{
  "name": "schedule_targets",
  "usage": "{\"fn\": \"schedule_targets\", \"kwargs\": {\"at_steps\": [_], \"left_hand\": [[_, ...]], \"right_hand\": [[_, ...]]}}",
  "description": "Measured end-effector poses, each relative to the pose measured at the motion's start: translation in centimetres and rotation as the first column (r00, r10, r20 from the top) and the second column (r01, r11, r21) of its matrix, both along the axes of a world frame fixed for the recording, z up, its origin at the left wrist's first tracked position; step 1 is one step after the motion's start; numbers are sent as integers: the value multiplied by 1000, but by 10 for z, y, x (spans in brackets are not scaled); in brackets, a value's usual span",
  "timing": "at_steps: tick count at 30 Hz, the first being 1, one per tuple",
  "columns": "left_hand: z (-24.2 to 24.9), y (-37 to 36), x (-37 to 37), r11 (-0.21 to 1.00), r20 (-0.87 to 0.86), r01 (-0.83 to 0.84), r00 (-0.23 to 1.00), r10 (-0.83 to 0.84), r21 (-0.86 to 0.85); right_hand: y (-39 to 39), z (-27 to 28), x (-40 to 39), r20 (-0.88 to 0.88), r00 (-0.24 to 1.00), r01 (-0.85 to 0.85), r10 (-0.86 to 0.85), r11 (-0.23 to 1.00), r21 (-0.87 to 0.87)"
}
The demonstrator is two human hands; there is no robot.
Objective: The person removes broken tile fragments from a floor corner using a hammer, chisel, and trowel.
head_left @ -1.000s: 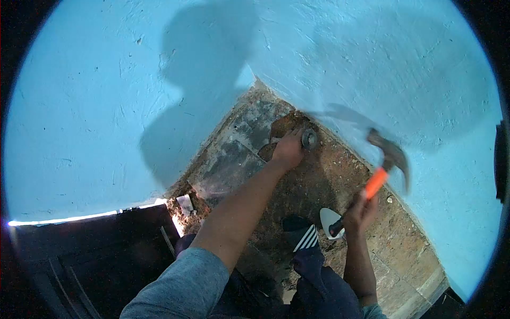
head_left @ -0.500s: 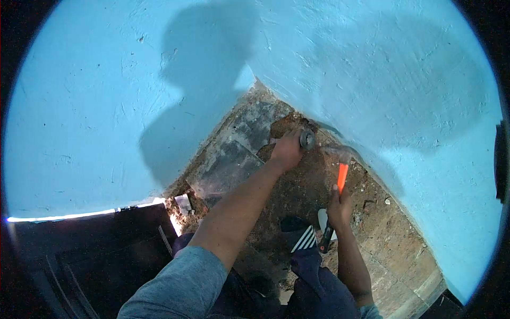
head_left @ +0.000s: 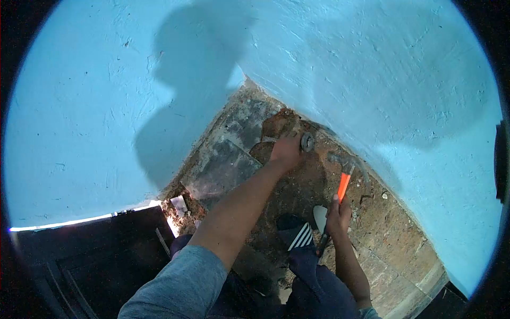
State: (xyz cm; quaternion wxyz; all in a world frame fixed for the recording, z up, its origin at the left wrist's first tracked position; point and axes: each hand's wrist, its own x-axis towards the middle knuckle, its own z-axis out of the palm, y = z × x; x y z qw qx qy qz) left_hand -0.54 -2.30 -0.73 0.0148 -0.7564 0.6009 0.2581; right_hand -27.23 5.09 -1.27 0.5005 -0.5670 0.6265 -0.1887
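Note:
My left hand (head_left: pixel 287 151) is closed round a dark tool with a round grey end (head_left: pixel 307 142), held low over the broken floor near the corner. What its far end touches is hidden. My right hand (head_left: pixel 338 218) grips a hammer with an orange handle (head_left: pixel 345 184). The hammer's metal head (head_left: pixel 341 160) is blurred and lies to the right of the round end, apart from it. A white, blade-like piece (head_left: pixel 320 217) shows just left of my right hand.
Blue walls (head_left: pixel 85 117) meet above the corner. Grey slabs (head_left: pixel 220 167) lie left of bare brown soil (head_left: pixel 297 186). A striped shoe (head_left: pixel 297 234) is near my right hand. A dark panelled door (head_left: pixel 106 260) stands at lower left, beside a pale fragment (head_left: pixel 179 204).
The hammer head has shifted slightly down and away from the round end, and its handle tilts further right. My left hand holds nearly the same place. The view has shifted a little.

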Motion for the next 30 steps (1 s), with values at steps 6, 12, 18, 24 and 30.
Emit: {"fn": "schedule_targets", "kwargs": {"at_steps": [6,12,18,24,30], "left_hand": [[-4,9,6,997,-1,-45,999,45,-64],[2,5,18,989,-99,-129,988,122,-70],[-1,3,20,996,-66,-87,994,85,-35],[17,1,17,989,-199,-147,969,144,2],[-8,0,8,999,8,-43,999,43,-19]], "right_hand": [[-16,6,47,-114,988,-138,103,919,-369],[-32,16,42,-207,966,-220,153,907,-360],[-42,101,19,452,872,431,-187,732,-529],[-24,-4,42,317,933,292,-172,877,-383],[-33,35,49,-100,983,-158,156,987,-17]]}}
